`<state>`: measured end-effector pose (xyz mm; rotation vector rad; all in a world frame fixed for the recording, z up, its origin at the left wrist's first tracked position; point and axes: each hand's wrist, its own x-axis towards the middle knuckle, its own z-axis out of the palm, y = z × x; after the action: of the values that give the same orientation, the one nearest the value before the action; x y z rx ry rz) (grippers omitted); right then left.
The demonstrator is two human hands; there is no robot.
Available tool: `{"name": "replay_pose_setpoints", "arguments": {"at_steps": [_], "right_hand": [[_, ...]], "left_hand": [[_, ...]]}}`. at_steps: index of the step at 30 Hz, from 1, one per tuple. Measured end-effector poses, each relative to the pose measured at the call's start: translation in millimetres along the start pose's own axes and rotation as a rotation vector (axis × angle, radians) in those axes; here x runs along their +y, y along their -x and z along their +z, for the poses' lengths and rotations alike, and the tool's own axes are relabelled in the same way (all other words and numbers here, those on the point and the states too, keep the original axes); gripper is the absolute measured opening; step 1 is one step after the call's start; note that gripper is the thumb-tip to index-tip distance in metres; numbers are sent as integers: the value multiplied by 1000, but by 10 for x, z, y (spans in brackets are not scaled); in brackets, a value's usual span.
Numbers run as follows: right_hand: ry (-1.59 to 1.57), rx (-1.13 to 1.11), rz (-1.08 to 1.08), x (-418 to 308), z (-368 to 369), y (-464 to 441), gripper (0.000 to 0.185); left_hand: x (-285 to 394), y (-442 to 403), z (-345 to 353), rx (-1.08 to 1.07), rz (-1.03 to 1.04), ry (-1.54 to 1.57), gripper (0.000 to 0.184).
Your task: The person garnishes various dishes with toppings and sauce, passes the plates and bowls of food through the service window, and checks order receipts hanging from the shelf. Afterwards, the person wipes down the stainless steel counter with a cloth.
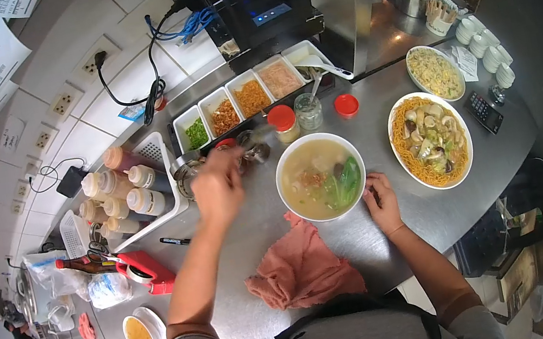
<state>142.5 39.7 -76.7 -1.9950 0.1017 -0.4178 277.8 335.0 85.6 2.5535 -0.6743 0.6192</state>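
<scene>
Curling fingers of the left hand [219, 189] between sauce bottles [146, 202] and the soup bowl [326, 218], too blurred to judge any grip. Touching, with loosely bent, unclenched fingers of the right hand [382, 201], that bowl's side, set on the desk [370, 243] just beside a pink cloth [305, 264].

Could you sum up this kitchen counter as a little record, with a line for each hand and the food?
Left hand: raised left of the bowl; blurred, so anything held is unclear
Right hand: at the bowl's right edge
Soup bowl: pale broth, leafy greens
Other food: topped noodles; apparently fried rice
Behind the bowl: glass jar, red lid
Cloth: pink, crumpled, on the steel counter
</scene>
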Motion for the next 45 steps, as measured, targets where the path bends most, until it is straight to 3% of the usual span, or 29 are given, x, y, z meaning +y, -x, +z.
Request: {"name": "replay_pose_setpoints", "arguments": {"at_steps": [2, 3, 10, 11, 14, 17, 18, 19, 21, 23, 25, 29, 31, 37, 45], "right_hand": [[-6, -1, -16, 2, 2, -24, 16], [-9, 0, -23, -13, -8, -24, 16], [4, 6, 1, -37, -11, -10, 17], [10, 3, 12, -43, -7, -6, 16], [20, 0, 21, -75, -23, -20, 16], [8, 6, 10, -112, -18, -13, 16], [9, -3, 20, -101, -13, -17, 16], [15, -8, 32, -83, -22, -11, 16], [57, 21, -46, -7, 1, -5, 17], [72, 30, -49, -20, -31, 0, 18], [36, 11, 18, -78, -35, 1, 18], [55, 20, -19, -132, -53, -11, 17], [58, 23, -17, -103, -44, -10, 18], [69, 14, -20, -67, -40, -4, 18], [-270, 23, -22, 108, -71, 74, 30]], "left_hand": [[-219, -260, -14, 26, -147, -110, 17], [-364, -361, 42, 81, -110, -173, 18], [-1104, -850, 447, -84, 171, -627, 23], [-1178, -853, 499, -253, 131, -728, 22], [-1375, -904, 668, -382, 85, -704, 21], [-1467, -944, 701, -315, -15, -590, 21], [-1724, -972, 836, -412, -125, -619, 24], [-1492, -1047, 681, -520, -301, -588, 27], [-1417, -954, 603, -283, -175, -484, 43], [-1078, -841, 472, -5, 7, -427, 39], [-547, -679, 210, 104, 95, -232, 33], [195, 22, 41, 33, 80, 264, 24], [378, 451, 116, -5, 26, 288, 23], [666, 1336, 361, 54, -416, 576, 29], [1041, 1277, 192, 141, -306, 312, 42]]}}
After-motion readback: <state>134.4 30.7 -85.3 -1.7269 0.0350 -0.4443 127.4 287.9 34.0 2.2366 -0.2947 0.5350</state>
